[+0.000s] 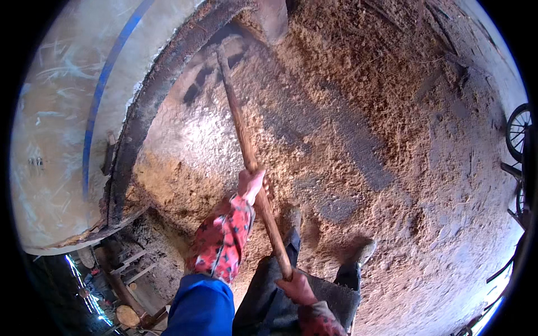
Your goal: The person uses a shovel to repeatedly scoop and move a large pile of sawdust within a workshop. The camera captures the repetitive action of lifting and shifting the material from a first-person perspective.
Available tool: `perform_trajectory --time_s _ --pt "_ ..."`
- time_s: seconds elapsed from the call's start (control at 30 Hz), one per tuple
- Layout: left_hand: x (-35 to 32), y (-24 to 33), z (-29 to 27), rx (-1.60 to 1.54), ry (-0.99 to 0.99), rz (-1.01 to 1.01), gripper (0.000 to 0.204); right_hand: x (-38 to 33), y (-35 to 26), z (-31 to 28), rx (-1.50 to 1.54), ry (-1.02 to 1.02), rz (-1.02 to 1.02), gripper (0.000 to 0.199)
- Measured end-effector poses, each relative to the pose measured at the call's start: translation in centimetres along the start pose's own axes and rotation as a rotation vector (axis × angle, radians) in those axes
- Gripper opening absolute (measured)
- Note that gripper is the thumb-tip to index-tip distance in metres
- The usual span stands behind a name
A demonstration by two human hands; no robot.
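At the edge of the raised heap of pale husk-like material [358, 112] you stand with both feet on the pile, working a long wooden handle [246, 145] that runs from your waist up and away toward the dark curved rim [140, 123] on your left. Your left hand [250, 183] is closed round the shaft at about its middle, fingers wrapped over the wood, the patterned red sleeve [221, 238] behind it. Your right hand [296, 287] is clenched on the near butt end, close to your body. The handle lies inside both grips, not beside them; no gap shows between fingers and wood. Its far end reaches the greyer, wetter-looking patch [196, 129] by the rim, near some dark slots [196, 89]; the tool head itself is too blurred there to identify. In my judgement you are mid-stroke in raking or spreading the material, with the tool extended to its full reach. By that reading the next move calls for a firm pull or push along the shaft's line, the left hand guiding and the right driving, with your footing kept steady, since the loose surface under your shoes [364, 252] could shift. A wheel [518, 131] stands well apart at the right edge, clear of the work.
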State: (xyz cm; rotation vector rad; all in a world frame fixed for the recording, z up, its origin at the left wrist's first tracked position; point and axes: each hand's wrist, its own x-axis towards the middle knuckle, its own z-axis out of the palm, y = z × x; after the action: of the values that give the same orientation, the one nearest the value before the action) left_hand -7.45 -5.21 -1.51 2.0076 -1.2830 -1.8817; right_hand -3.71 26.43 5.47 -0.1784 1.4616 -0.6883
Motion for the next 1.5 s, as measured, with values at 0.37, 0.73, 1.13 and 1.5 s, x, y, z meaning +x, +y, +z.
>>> perform_trajectory --time_s 0.37,0.73,1.13,1.5 --pt "-14.6 -3.6 3.6 -0.167 -0.212 -0.143 0.021 -19.0 2.7 -4.3 -0.109 0.23 0.22 0.038" --pt "-10.0 -6.3 5.6 -0.516 -0.151 -0.154 0.013 -23.0 13.2 -6.4 0.001 0.326 0.317 0.038" --pt "-16.5 -18.6 2.6 -0.804 -0.136 -0.425 0.02 -30.6 17.1 -12.8 -0.527 0.264 0.106 0.024" --pt "-25.5 -24.0 8.7 -0.742 -0.063 -0.602 0.023 -41.5 21.1 -13.4 -0.607 0.361 0.299 0.018"
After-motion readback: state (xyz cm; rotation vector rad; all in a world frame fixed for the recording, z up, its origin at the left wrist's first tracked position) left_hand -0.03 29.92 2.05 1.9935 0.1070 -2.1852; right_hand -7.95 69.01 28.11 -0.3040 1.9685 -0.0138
